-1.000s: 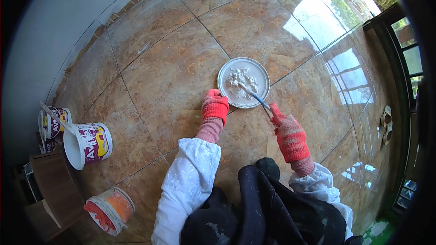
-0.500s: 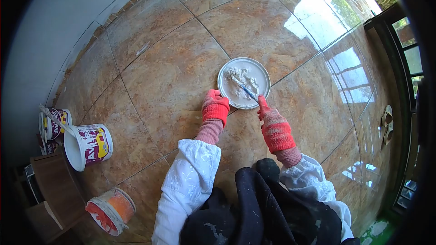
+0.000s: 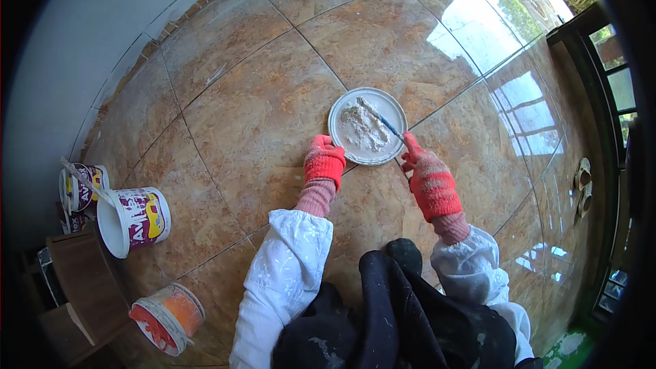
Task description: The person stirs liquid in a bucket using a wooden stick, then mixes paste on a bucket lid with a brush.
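A round white bucket lid (image 3: 337, 133) lies on the tiled floor in front of me, with lumpy white paste (image 3: 362, 126) spread in it. My left hand (image 3: 324, 162), in a red glove with a pink cuff, is closed on the lid's near left rim. My right hand (image 3: 429, 174), gloved alike, grips a slim blue-handled tool (image 3: 388, 124). Its index finger stretches along the handle. The tool slants across the lid, and its pale, paste-smeared end rests at the far side of the paste. Whether that end is a brush or a blade I cannot tell.
At left stand a white bucket (image 3: 147, 219) with a purple label and another labelled bucket (image 3: 92, 181) behind it. A tub with orange-red contents (image 3: 167, 318) sits nearer, beside brown wooden furniture (image 3: 85, 280). Light shoes (image 3: 583, 188) lie at right by the glazed door (image 3: 618, 89).
My right hand has moved right with the tool. The tool's end has shifted toward the lid's far side through the paste. My left hand stays on the rim.
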Action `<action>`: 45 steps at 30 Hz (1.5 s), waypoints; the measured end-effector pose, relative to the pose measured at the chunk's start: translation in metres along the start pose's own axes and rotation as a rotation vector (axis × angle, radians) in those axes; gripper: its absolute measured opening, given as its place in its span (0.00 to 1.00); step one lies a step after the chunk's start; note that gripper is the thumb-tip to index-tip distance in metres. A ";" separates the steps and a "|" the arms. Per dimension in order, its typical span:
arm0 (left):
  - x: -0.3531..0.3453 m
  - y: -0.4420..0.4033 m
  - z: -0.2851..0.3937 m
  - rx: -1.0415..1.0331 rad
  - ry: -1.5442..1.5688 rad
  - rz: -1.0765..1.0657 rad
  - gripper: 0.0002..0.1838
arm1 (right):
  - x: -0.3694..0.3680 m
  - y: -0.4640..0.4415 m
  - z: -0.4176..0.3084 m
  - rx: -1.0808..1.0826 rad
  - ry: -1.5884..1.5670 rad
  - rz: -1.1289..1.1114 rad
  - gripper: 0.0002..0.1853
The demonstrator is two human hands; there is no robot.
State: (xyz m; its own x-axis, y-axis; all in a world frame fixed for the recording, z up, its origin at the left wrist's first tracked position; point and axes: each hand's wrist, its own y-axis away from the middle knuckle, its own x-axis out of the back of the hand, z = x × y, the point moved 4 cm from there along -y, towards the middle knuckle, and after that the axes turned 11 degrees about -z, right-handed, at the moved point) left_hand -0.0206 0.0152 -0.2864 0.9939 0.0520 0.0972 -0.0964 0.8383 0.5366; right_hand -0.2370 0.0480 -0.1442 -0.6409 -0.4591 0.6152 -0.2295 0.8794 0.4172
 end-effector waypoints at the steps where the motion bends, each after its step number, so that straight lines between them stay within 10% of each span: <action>1: 0.000 -0.003 -0.001 -0.020 -0.020 -0.002 0.17 | -0.001 -0.005 0.004 0.002 -0.001 0.002 0.34; 45: 0.001 -0.005 -0.006 -0.008 0.033 -0.041 0.14 | -0.015 0.020 0.021 0.076 0.249 0.038 0.33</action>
State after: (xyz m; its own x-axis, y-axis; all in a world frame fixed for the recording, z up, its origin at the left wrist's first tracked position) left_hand -0.0185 0.0141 -0.2937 0.9983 0.0353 0.0474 -0.0552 0.8446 0.5325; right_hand -0.2474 0.0748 -0.1593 -0.4526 -0.4338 0.7790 -0.2688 0.8994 0.3447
